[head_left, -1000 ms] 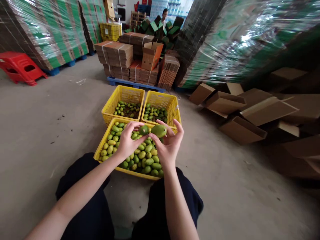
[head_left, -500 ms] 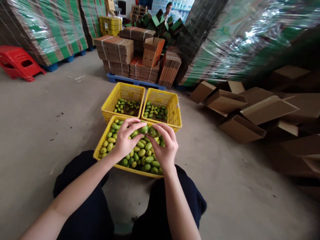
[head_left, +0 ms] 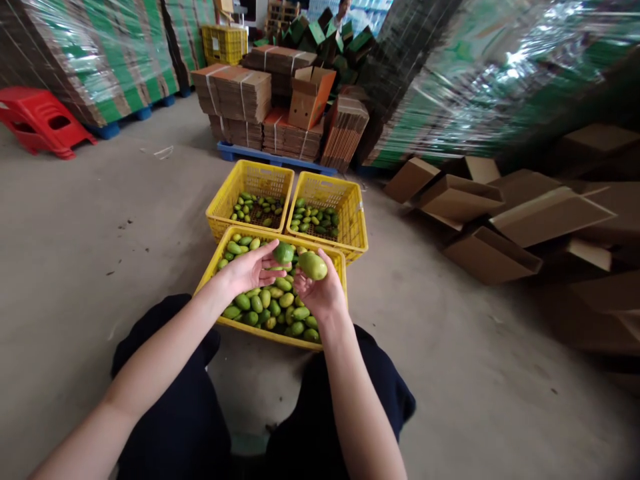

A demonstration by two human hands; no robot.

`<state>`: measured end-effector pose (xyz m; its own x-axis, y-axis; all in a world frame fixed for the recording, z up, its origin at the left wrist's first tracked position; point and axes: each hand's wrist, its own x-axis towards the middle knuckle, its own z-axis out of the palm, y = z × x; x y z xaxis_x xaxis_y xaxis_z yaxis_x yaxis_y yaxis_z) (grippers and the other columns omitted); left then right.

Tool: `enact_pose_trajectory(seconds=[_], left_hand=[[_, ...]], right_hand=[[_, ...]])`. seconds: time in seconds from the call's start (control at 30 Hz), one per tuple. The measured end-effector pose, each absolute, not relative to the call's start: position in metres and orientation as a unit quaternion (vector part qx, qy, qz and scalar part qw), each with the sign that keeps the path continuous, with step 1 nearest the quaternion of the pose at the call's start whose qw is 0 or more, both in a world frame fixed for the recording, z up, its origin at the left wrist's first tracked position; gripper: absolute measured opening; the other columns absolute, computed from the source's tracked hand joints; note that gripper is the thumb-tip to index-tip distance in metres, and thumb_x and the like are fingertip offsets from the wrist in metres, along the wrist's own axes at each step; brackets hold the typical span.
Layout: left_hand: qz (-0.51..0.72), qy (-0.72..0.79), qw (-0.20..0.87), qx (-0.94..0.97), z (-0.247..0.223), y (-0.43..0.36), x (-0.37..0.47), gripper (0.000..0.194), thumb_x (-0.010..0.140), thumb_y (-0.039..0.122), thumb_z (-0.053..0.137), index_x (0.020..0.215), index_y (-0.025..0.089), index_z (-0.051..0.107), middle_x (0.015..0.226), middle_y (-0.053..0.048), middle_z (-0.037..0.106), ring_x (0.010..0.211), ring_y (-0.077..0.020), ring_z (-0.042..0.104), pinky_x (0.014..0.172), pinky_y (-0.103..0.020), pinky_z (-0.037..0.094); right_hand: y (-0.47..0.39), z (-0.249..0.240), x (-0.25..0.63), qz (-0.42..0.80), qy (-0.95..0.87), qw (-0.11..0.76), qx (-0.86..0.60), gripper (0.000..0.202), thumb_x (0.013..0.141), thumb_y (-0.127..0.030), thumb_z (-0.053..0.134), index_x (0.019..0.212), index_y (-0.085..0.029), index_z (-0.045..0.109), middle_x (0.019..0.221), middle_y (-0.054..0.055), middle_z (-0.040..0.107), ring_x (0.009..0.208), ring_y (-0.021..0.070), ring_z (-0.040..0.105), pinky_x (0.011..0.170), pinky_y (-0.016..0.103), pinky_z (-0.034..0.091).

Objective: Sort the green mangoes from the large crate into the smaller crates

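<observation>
My left hand (head_left: 255,269) has a dark green oval fruit (head_left: 283,253), like an unripe lemon, held at its fingers with the palm turned up. Close beside it, my right hand (head_left: 324,288) grips a paler, yellow-green oval fruit (head_left: 313,265) between thumb and fingers. Both hands are above a yellow plastic crate (head_left: 273,335) filled with similar green and yellow-green fruits (head_left: 265,300). Behind it stand two more yellow crates, the left one (head_left: 220,208) and the right one (head_left: 356,220), each with fewer green fruits on the bottom.
Bundled flat cardboard (head_left: 240,93) and an upright open box (head_left: 311,100) rest on a blue pallet (head_left: 275,159). Open cartons (head_left: 490,257) lie at right. A red stool (head_left: 43,120) and wrapped pallet stacks (head_left: 115,60) stand left. A person (head_left: 343,10) is at the back.
My hands have turned from palms-down to palms-up and moved slightly apart. The two fruits have rotated with them, and the right one now shows its paler side.
</observation>
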<state>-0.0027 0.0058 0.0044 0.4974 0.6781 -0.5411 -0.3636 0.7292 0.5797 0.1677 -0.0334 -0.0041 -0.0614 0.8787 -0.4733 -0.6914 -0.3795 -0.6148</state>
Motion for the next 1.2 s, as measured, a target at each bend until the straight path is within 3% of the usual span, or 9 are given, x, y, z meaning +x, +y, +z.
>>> enact_pose_trajectory(seconds=[0.17, 0.3, 0.43, 0.57, 0.73, 0.9, 1.03, 1.2], left_hand=[[0.302, 0.394, 0.846, 0.196, -0.002, 0.005, 0.0, 0.028, 0.091, 0.036, 0.067, 0.091, 0.009, 0.074, 0.078, -0.011, 0.077, 0.053, -0.0154, 0.07, 0.047, -0.021, 0.054], [0.366, 0.357, 0.837, 0.197, 0.0, 0.002, 0.005, 0.014, 0.087, 0.016, 0.065, 0.096, 0.01, 0.074, 0.084, -0.01, 0.077, 0.068, -0.0161, 0.073, 0.064, -0.023, 0.059], [0.425, 0.31, 0.827, 0.197, 0.01, -0.001, 0.007, 0.036, 0.085, 0.011, 0.049, 0.113, 0.006, 0.069, 0.091, -0.013, 0.077, 0.076, -0.0174, 0.072, 0.074, -0.027, 0.058], [0.462, 0.27, 0.824, 0.184, 0.014, -0.001, 0.009, 0.038, 0.083, 0.019, 0.046, 0.111, 0.005, 0.068, 0.081, -0.012, 0.073, 0.071, -0.018, 0.068, 0.065, -0.027, 0.056], [0.492, 0.279, 0.786, 0.25, 0.01, -0.001, 0.017, 0.012, 0.082, 0.025, 0.064, 0.08, 0.014, 0.06, 0.068, -0.001, 0.062, 0.044, -0.0064, 0.049, 0.045, -0.018, 0.039], [0.554, 0.279, 0.742, 0.254, 0.006, -0.006, 0.02, 0.021, 0.075, 0.018, 0.069, 0.072, 0.018, 0.048, 0.075, 0.004, 0.063, 0.035, 0.0002, 0.036, 0.039, -0.016, 0.029], [0.561, 0.297, 0.745, 0.206, 0.003, -0.004, 0.022, 0.015, 0.08, 0.022, 0.063, 0.07, 0.016, 0.053, 0.07, 0.0, 0.063, 0.041, -0.0047, 0.047, 0.043, -0.018, 0.036], [0.503, 0.359, 0.773, 0.148, -0.003, 0.0, 0.028, 0.025, 0.09, 0.021, 0.051, 0.069, 0.012, 0.061, 0.058, -0.003, 0.059, 0.046, -0.009, 0.052, 0.043, -0.018, 0.04]], right_hand=[[-0.033, -0.007, 0.169, 0.734, -0.099, 0.539, -0.4, 0.03, 0.087, -0.047, 0.058, 0.075, -0.02, 0.064, 0.054, 0.0, 0.062, 0.043, 0.0101, 0.046, 0.039, 0.02, 0.041], [-0.036, -0.001, 0.167, 0.708, -0.107, 0.583, -0.383, 0.014, 0.083, -0.033, 0.066, 0.079, -0.02, 0.066, 0.069, 0.001, 0.07, 0.056, 0.0125, 0.06, 0.051, 0.022, 0.053], [-0.036, 0.001, 0.166, 0.704, -0.148, 0.598, -0.353, 0.01, 0.079, -0.03, 0.065, 0.081, -0.02, 0.067, 0.079, 0.002, 0.074, 0.067, 0.0149, 0.066, 0.062, 0.025, 0.057], [-0.035, 0.0, 0.164, 0.687, -0.177, 0.619, -0.336, 0.016, 0.074, -0.032, 0.064, 0.082, -0.018, 0.068, 0.078, 0.003, 0.072, 0.07, 0.0165, 0.066, 0.059, 0.026, 0.055], [-0.04, 0.005, 0.159, 0.687, -0.2, 0.604, -0.351, 0.023, 0.068, -0.035, 0.076, 0.08, -0.019, 0.065, 0.067, 0.0, 0.068, 0.054, 0.0122, 0.059, 0.049, 0.023, 0.047], [-0.042, 0.006, 0.155, 0.664, -0.166, 0.634, -0.359, 0.029, 0.063, -0.033, 0.082, 0.071, -0.021, 0.057, 0.066, -0.004, 0.066, 0.051, 0.011, 0.057, 0.042, 0.021, 0.039], [-0.038, 0.004, 0.155, 0.656, -0.091, 0.645, -0.382, 0.02, 0.068, -0.03, 0.076, 0.075, -0.021, 0.059, 0.067, -0.004, 0.064, 0.055, 0.011, 0.058, 0.044, 0.021, 0.043], [-0.035, 0.002, 0.158, 0.684, -0.079, 0.601, -0.405, 0.015, 0.08, -0.034, 0.063, 0.073, -0.02, 0.06, 0.057, -0.002, 0.061, 0.051, 0.0115, 0.056, 0.045, 0.02, 0.044]])
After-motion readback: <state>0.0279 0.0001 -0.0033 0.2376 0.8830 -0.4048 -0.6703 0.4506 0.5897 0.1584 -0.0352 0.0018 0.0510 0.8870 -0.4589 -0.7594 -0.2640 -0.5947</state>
